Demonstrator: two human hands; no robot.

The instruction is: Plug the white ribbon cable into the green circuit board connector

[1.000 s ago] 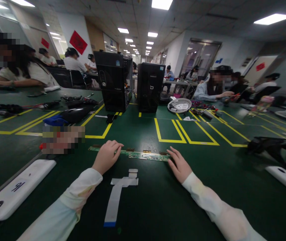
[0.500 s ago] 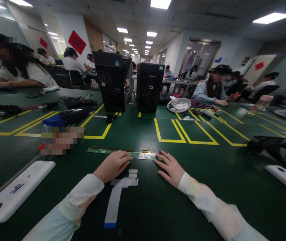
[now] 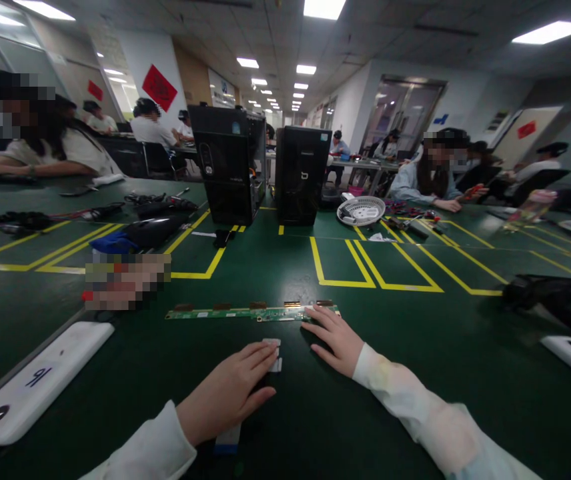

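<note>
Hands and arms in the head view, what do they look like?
The left hand and right hand show no gloves or rings. Both arms wear long, loose, whitish sleeves reaching the wrists; the right has faint yellow and pinkish tints.

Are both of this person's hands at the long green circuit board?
No, only the right hand reaches the circuit board; the left hand is over the white ribbon cable, apart from the board.

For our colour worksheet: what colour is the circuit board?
Circuit board: green, best in the head view.
</note>
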